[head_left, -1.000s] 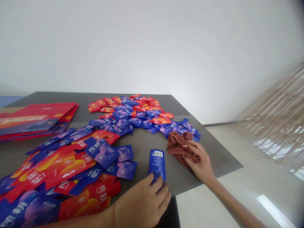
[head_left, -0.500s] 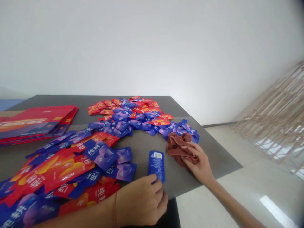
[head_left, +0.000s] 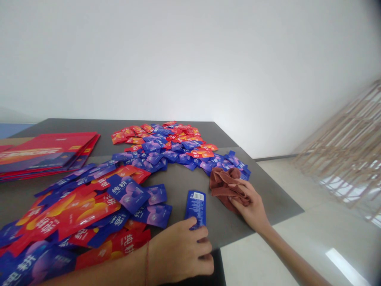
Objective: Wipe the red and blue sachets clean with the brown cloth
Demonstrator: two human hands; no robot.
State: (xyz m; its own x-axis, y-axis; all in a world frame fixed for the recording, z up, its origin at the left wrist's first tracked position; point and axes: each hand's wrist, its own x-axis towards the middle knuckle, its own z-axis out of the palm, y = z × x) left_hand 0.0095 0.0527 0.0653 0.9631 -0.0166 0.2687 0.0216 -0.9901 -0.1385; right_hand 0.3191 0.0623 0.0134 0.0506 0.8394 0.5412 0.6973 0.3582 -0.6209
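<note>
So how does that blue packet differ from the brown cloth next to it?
The blue packet is flat, glossy and rectangular, with a white barcode label; the brown cloth is soft and crumpled into a heap. The left hand touches the packet's lower end, while the right hand lies on the cloth. Both lie on the same dark grey table.

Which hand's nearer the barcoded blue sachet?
The left hand is nearer: its fingers lie over the lower end of the blue sachet. The right hand is apart from it, off to its right, on a crumpled brown cloth.
</note>
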